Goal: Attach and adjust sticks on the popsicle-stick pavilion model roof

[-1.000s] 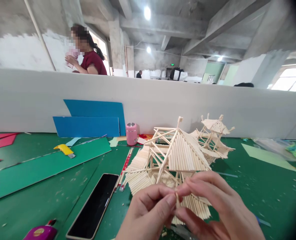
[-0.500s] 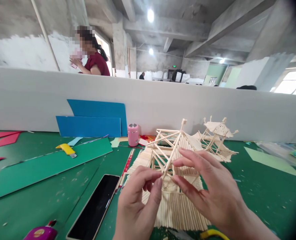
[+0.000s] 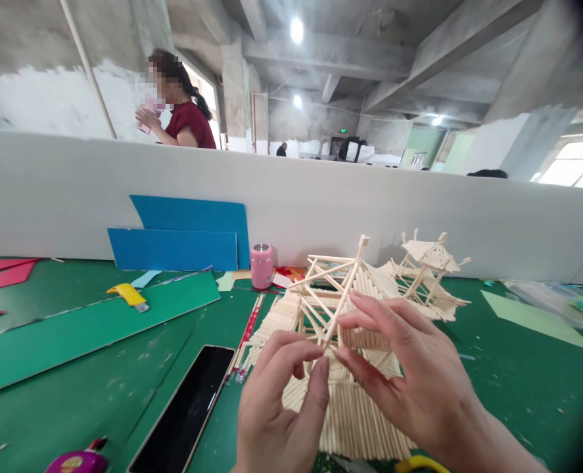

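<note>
A model building (image 3: 355,420) made of pale wooden sticks stands on the table, its roof partly a bare frame and partly covered in rows of sticks. My left hand (image 3: 284,401) has thumb and index finger closed at the lower end of a slanting roof stick (image 3: 343,305); the exact contact is partly hidden by the fingers. On the other side of that stick is my right hand (image 3: 414,368), its thumb and fingers apart, fingertips close against the frame. Whether they touch it is hard to see.
A smaller stick pavilion (image 3: 432,256) stands behind on the right. Left of the model are a phone (image 3: 183,407), a pink flask (image 3: 261,266), a yellow cutter (image 3: 127,295), green board (image 3: 98,328) and purple tape measure (image 3: 77,462). A yellow-handled tool (image 3: 419,464) lies in front.
My left hand has shifted slightly right, its thumb a little lower and further from the index fingertip. My right hand stays nearly in place beside the roof stick.
</note>
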